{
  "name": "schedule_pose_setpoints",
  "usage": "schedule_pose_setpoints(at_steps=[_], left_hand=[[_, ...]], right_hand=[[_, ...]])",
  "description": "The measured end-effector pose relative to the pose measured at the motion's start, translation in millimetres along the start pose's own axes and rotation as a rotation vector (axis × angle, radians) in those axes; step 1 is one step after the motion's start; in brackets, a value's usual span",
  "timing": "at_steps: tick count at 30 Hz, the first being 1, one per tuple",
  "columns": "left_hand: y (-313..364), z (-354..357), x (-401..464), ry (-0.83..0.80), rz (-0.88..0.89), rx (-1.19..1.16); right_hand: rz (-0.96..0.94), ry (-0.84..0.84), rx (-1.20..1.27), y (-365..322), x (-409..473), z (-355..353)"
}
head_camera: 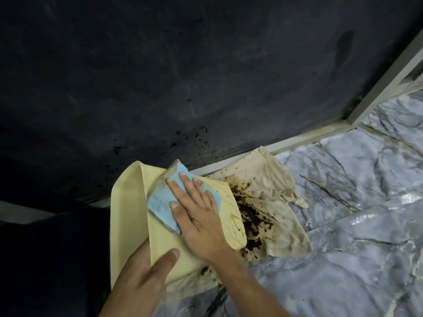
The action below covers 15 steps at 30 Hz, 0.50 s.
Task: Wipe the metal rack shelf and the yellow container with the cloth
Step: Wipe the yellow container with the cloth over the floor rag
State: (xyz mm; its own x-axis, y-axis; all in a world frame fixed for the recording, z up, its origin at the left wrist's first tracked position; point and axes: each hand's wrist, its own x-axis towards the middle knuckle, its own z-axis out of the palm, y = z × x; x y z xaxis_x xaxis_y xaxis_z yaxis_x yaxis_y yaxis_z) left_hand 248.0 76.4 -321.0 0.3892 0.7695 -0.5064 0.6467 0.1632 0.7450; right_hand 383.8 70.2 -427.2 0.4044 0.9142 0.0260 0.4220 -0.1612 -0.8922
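Observation:
A pale yellow container (pixel 130 213) lies tipped on its side at the bottom centre, over a stained cloth. My left hand (pixel 142 275) grips its near edge, thumb on the upper face. My right hand (pixel 196 216) lies flat, fingers spread, pressing a folded blue cloth (pixel 160 200) onto the container's flat face. The dark shelf surface (pixel 183 76) fills the upper part of the view, with black specks near its front edge.
A beige rag (pixel 274 191) with dark brown stains lies under and right of the container on the grey marble-patterned floor (pixel 343 248). A pale metal frame rail (pixel 297 140) runs along the shelf's edge and up at the right.

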Motion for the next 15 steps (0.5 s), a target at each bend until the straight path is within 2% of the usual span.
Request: schedule_pose_setpoints(at_steps=[3,6,8,11,13,15], left_hand=[[-8,1,-6,0.137,-0.050,-0.087],[-12,0,-5,0.106,-0.075,-0.076],[-10,-1,-3,0.068,-0.090,-0.048],[-6,-2,-2,0.070,-0.079,-0.041],[1,0,-2,0.019,-0.050,-0.040],[7,0,-1,-0.014,-0.035,-0.043]], right_hand=[[0.179,0.012,-0.045,52,5,-9],[0.384,-0.014,0.008,85,25,-28],[0.450,-0.024,-0.004,79,32,-27],[0.279,-0.058,-0.036,30,22,-5],[0.120,-0.032,0.007,-5,-1,10],[0.048,0.023,0.020,-18,-28,18]])
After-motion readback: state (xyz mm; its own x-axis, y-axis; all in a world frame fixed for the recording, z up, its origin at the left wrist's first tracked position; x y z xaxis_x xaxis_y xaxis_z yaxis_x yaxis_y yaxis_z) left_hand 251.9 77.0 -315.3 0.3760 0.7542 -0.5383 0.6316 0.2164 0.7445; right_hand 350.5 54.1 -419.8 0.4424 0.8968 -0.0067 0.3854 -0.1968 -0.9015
